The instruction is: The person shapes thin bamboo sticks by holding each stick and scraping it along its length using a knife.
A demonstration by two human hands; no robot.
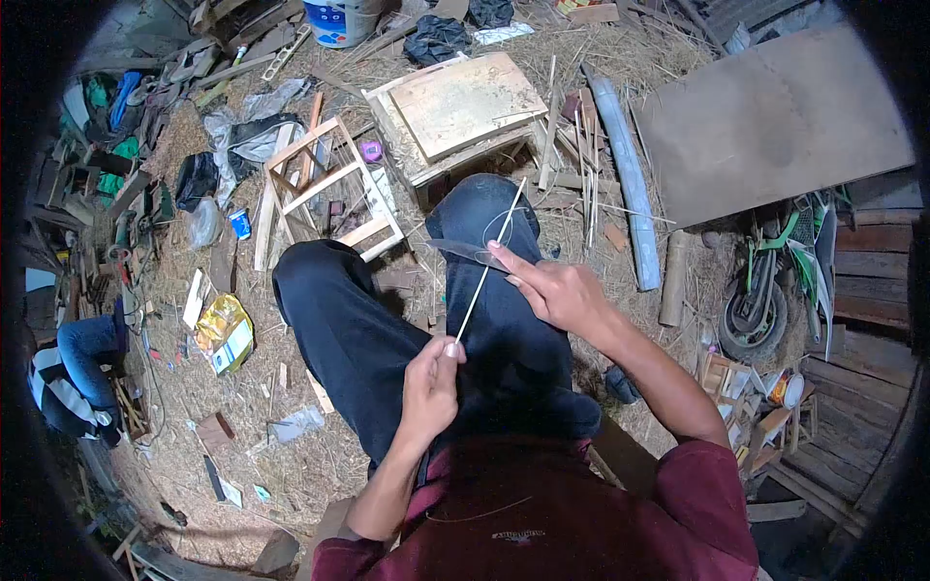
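A thin pale wooden strip [473, 305], probably bamboo, slants up across my right knee. My left hand [431, 387] is closed round its lower end, thumb on top. Higher up, my right hand [562, 293] grips a knife, its forefinger stretched along the strip. The knife's dark blade [451, 249] points left and lies across the strip; its handle is hidden in my palm. Fine curled shavings [496, 232] loop beside the strip above the blade.
Ahead stands a low wooden bench [470, 102], with a wooden frame [334, 189] and pink tape measure [371, 150] to its left. A grey pole [628, 184], large board [775, 126] and motorbike [765, 290] are on the right. Another person's leg [87, 353] shows far left.
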